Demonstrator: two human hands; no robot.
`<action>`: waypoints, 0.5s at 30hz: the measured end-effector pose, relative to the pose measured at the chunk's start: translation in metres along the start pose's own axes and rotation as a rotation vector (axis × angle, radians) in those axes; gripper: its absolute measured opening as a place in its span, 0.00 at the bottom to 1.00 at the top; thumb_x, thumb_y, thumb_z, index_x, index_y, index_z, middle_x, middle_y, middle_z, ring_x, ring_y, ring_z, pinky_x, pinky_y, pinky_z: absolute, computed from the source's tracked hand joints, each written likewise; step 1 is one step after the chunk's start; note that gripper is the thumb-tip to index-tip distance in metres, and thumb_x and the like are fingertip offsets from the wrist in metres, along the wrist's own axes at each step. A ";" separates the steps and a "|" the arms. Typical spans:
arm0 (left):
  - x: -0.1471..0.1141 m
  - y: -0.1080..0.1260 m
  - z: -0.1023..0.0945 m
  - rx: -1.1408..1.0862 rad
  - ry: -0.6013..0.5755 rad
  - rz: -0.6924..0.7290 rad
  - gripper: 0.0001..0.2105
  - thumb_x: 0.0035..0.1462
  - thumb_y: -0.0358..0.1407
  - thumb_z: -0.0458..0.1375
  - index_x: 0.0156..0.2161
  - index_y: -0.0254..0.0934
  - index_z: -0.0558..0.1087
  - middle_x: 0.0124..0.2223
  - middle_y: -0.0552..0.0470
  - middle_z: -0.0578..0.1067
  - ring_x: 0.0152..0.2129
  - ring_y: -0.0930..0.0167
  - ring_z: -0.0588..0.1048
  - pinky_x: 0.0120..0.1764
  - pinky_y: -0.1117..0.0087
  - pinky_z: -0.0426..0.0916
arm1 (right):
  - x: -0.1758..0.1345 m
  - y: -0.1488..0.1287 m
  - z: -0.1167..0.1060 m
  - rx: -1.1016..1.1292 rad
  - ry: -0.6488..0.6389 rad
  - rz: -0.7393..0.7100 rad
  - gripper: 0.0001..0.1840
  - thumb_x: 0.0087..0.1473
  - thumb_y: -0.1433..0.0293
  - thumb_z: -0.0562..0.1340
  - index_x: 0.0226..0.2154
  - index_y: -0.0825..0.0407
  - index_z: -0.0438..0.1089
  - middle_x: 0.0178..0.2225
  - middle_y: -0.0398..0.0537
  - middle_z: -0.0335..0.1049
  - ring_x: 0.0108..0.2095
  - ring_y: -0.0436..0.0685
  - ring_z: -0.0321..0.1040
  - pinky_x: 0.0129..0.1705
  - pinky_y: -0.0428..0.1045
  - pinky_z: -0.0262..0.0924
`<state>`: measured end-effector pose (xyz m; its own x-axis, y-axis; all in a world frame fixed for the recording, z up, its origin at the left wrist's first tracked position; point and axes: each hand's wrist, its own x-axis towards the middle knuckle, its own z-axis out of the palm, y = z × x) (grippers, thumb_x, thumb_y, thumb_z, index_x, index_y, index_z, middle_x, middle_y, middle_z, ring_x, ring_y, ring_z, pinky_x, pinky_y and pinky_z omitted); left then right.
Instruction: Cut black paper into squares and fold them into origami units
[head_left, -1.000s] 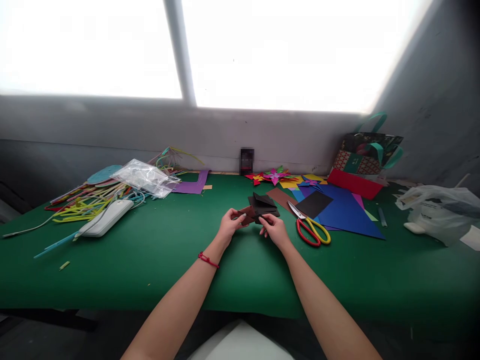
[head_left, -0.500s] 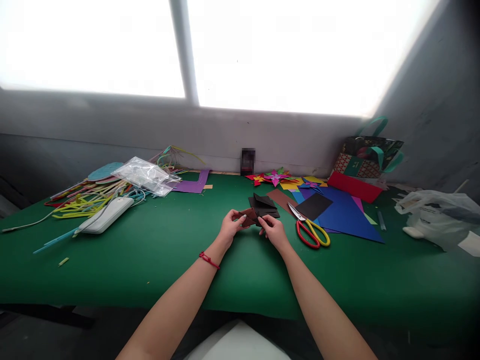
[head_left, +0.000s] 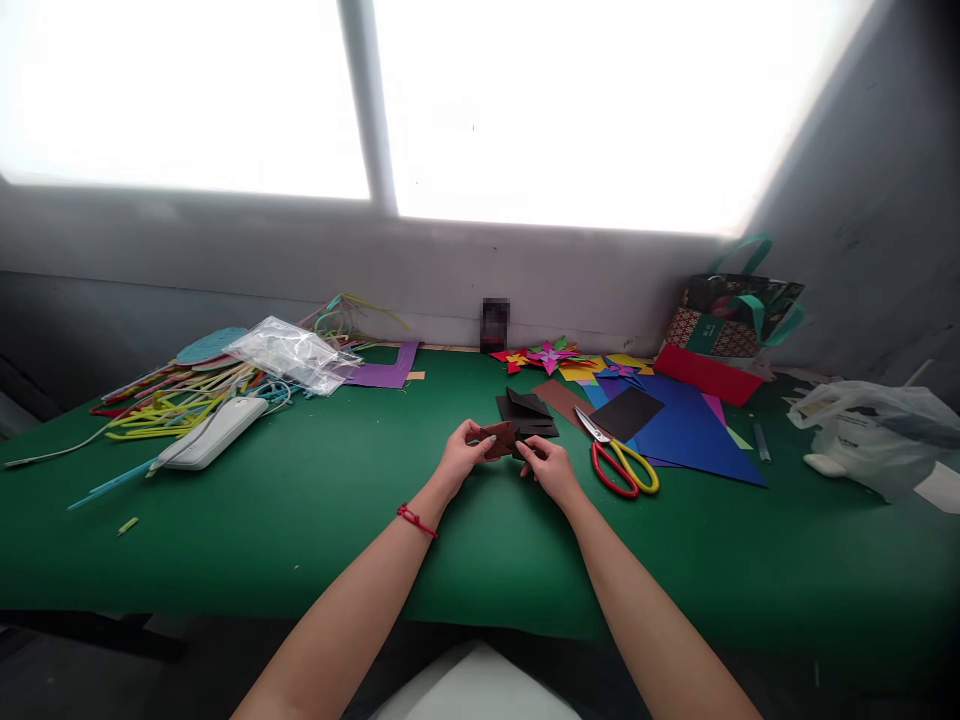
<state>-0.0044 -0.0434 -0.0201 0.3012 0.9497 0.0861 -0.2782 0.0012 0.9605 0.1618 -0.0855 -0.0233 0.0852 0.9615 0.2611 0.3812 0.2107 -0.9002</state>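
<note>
Between my two hands is a small piece of folded brown paper [head_left: 498, 440] with a dark part at its right end. My left hand [head_left: 461, 454] pinches its left side, thumb on top. At the right end, my right hand [head_left: 550, 464] has its fingers closed on the dark part of the folded paper. Just beyond my hands, folded black paper [head_left: 527, 408] lies on the green table [head_left: 360, 520]. Scissors [head_left: 619, 462] with one red and one yellow handle rest to the right, their blades partly open over brown paper [head_left: 562, 402] and black paper [head_left: 627, 412].
Blue sheets [head_left: 697, 430] and a red paper piece [head_left: 709, 374] lie at the right, near a plastic bag [head_left: 874, 430] and a gift bag [head_left: 731, 315]. Folded paper flowers [head_left: 551, 355] sit at the back. A white glue gun-like device [head_left: 214, 433] and pipe cleaners [head_left: 161, 415] are left.
The brown paper is turned slightly and shows more of its flat face. My fingers have shifted a little on it; both hands stay in nearly the same place.
</note>
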 end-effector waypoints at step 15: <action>0.002 -0.006 -0.002 -0.127 0.079 -0.063 0.17 0.38 0.40 0.64 0.26 0.36 0.59 0.30 0.53 0.71 0.31 0.67 0.74 0.34 0.61 0.71 | 0.003 -0.004 0.004 0.029 0.037 -0.025 0.19 0.47 0.53 0.55 0.24 0.51 0.68 0.12 0.41 0.64 0.14 0.51 0.59 0.16 0.44 0.52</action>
<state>-0.0042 -0.0404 -0.0260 0.2503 0.9682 0.0008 -0.3757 0.0963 0.9217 0.1567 -0.0832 -0.0205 0.1098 0.9490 0.2956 0.3569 0.2399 -0.9028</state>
